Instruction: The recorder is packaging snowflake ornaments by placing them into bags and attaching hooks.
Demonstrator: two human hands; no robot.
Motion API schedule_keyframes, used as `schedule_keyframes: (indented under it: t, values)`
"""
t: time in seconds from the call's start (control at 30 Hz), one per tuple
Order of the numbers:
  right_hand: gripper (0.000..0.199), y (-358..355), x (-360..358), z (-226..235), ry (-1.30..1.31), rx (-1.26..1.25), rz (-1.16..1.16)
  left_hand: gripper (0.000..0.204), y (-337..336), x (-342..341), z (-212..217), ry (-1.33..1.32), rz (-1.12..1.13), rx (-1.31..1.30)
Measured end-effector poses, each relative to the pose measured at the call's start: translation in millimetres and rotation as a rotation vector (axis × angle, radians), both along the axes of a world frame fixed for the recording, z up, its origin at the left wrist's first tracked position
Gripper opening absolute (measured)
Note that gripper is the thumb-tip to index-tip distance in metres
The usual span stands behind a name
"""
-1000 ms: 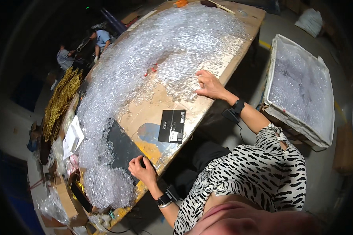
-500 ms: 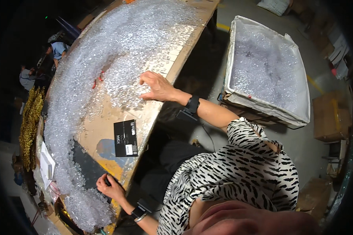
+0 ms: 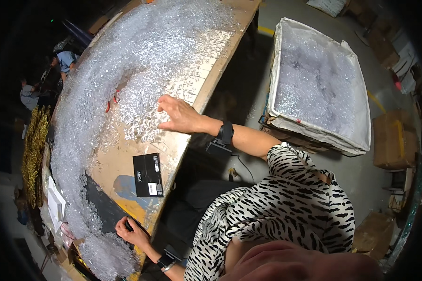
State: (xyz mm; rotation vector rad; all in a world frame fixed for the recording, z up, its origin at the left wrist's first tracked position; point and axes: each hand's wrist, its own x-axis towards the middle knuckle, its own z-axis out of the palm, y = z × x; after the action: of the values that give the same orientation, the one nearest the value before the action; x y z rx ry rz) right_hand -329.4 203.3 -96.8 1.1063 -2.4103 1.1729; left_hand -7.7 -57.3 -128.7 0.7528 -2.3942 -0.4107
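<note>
My right hand lies flat with fingers spread on a small sheet of clear bubble wrap near the front edge of the long wooden table. My left hand rests at the table's near end, fingers curled on a dark sheet beside a heap of bubble wrap. Whether it grips anything I cannot tell. A flat black box lies on the wood between my hands. A red-handled tool shows under the wrap.
A wide layer of bubble wrap covers the far side of the table. A large bin lined with white cloth full of bubble wrap stands to my right. Cardboard boxes sit on the floor. Other people work beyond the table's left end.
My view has swung right and closer to the table. My right hand stays pressed on the small bubble wrap sheet. My left hand keeps its place at the near end.
</note>
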Motion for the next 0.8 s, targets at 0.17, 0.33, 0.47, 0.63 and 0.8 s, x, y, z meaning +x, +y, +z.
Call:
schedule_keyframes:
  t: [0.17,0.33,0.47,0.63,0.8]
  values:
    - [0.041,-15,3,11,-0.176,-0.02,0.071,0.015,6,0,7,-0.024,0.032,0.004]
    - [0.036,-38,-6,17,-0.196,-0.163,0.112,0.013,8,2,11,0.009,0.026,0.004]
    - [0.027,-41,0,30,-0.474,-0.413,0.134,0.012,7,-6,16,0.028,0.022,0.025]
    - [0.026,-48,17,44,-0.659,-0.689,0.248,0.013,7,-5,23,0.056,0.029,0.08]
    - [0.043,-45,50,51,-1.283,-0.832,0.761,0.014,5,3,20,0.112,0.04,0.124]
